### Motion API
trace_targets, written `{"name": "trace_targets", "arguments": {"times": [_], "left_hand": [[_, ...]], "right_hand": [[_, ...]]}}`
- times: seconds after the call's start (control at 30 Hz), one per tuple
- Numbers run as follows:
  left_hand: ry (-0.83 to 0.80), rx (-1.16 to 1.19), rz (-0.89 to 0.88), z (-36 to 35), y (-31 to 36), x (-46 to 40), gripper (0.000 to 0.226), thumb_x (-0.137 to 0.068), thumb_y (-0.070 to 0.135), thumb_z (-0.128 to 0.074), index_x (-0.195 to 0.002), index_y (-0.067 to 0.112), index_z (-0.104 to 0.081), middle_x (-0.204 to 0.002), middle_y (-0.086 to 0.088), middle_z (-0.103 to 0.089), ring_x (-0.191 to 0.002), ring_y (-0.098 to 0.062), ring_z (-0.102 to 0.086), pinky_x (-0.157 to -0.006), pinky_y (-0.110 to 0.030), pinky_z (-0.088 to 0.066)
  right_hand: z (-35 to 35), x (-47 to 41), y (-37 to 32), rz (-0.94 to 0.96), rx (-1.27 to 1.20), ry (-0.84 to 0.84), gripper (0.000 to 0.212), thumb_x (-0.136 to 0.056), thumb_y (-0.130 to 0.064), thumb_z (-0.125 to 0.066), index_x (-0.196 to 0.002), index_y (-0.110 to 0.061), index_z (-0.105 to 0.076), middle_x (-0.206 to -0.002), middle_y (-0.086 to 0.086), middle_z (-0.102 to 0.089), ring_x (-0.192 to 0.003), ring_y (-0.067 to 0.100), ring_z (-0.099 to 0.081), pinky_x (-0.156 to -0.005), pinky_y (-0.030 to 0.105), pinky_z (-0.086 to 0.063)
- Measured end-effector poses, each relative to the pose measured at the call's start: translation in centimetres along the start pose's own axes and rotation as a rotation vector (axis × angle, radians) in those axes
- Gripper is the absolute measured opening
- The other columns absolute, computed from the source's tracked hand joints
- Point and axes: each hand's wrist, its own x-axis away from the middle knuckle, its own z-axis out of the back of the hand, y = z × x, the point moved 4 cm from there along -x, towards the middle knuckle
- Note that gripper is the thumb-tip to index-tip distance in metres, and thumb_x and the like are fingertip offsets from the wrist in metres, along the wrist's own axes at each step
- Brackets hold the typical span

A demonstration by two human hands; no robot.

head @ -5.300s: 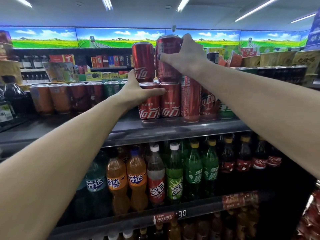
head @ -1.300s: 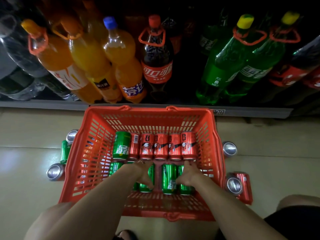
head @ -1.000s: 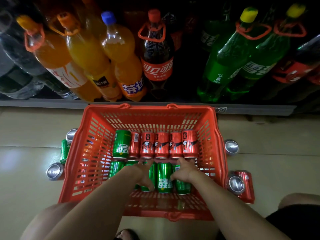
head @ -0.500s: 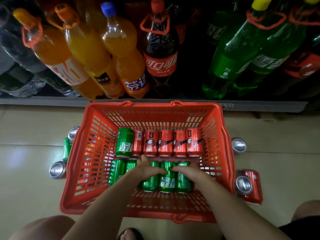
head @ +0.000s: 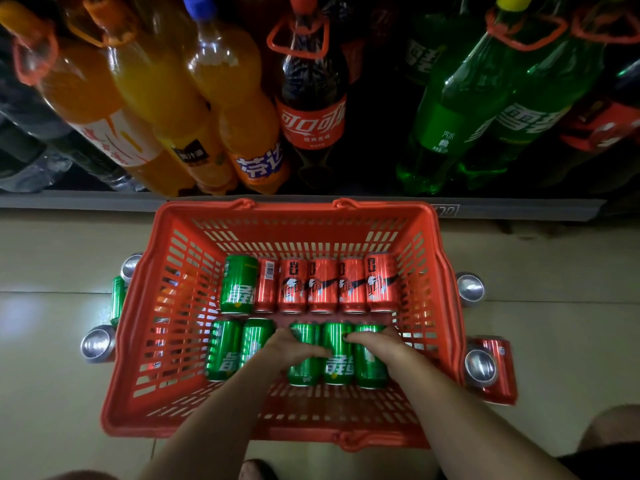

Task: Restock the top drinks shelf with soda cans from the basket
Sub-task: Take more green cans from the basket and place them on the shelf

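A person crouched over a red basket (head: 138, 358) on the floor, both hands reaching into it. The top shelf was out of sight, so how full it stood could not be judged; plenty of cans remained to carry up.

Inside the basket, cans lay on their sides in two rows. Along the far wall lay one green can (head: 239, 284) and five red cans (head: 322, 285). Along the near wall lay five green cans (head: 223, 351).

The left hand (head: 289, 348) lay over the middle green cans, fingers curled around one. The right hand (head: 375, 342) curled over the two cans nearest the basket's right wall. Neither had lifted anything clear yet.

Outside, more cans (head: 479, 368) sat on the floor beside the basket's left and right walls. Beyond the far rim, large bottles (head: 311, 109) of orange, cola and green soda filled the bottom shelf.
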Motion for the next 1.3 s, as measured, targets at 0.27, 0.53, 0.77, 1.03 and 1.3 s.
{"name": "trace_targets", "arguments": {"times": [0.27,0.53,0.77,1.03,1.3], "left_hand": [[-0.014,0.177,-0.055,-0.3,-0.8,-1.0,0.092,-0.067,0.034,-0.096,-0.138,0.013,-0.042,-0.128,-0.004,-0.062,-0.114,-0.025,-0.062,-0.096,-0.037,-0.056],[-0.125,0.557,-0.013,0.0,0.4,1.0,0.064,-0.088,0.049,-0.075,-0.136,0.013,-0.053,-0.119,-0.020,-0.069,-0.100,-0.035,-0.073,-0.073,-0.042,-0.061],[-0.366,0.595,-0.005,-1.4,1.2,1.6,0.080,-0.077,0.069,-0.075,-0.135,0.015,-0.061,-0.124,-0.018,-0.073,-0.116,-0.036,-0.070,-0.103,-0.058,-0.053],[-0.378,0.635,-0.062,-0.4,1.9,3.0,0.075,-0.088,0.072,-0.055,-0.131,0.011,-0.065,-0.120,-0.020,-0.074,-0.113,-0.038,-0.071,-0.096,-0.054,-0.057],[-0.365,0.538,-0.099,2.1,0.1,-0.3,0.109,-0.057,0.099,-0.062,-0.147,0.038,-0.049,-0.158,-0.015,-0.045,-0.143,-0.039,-0.044,-0.113,-0.068,-0.035]], "right_hand": [[-0.1,0.1,-0.5,0.047,-0.150,-0.073,0.068,-0.069,-0.038,-0.086,-0.124,-0.015,-0.054,-0.125,0.007,-0.060,-0.108,0.026,-0.057,-0.095,0.035,-0.047],[-1.6,1.3,-1.1,0.001,-0.221,-0.316,0.057,-0.063,-0.033,-0.086,-0.114,-0.013,-0.069,-0.106,0.014,-0.076,-0.101,0.034,-0.073,-0.098,0.052,-0.055],[-1.6,1.5,-1.3,0.017,-0.309,-0.356,0.039,-0.079,-0.022,-0.078,-0.114,-0.010,-0.068,-0.109,0.018,-0.075,-0.101,0.035,-0.072,-0.094,0.049,-0.056],[-2.0,1.9,-1.1,0.042,-0.335,-0.445,0.047,-0.078,-0.026,-0.076,-0.120,-0.009,-0.068,-0.109,0.019,-0.073,-0.096,0.033,-0.070,-0.090,0.047,-0.056],[-1.2,4.5,-2.7,0.099,-0.332,-0.430,0.067,-0.064,-0.033,-0.082,-0.125,-0.010,-0.066,-0.118,0.020,-0.071,-0.109,0.039,-0.069,-0.099,0.055,-0.052]]}}
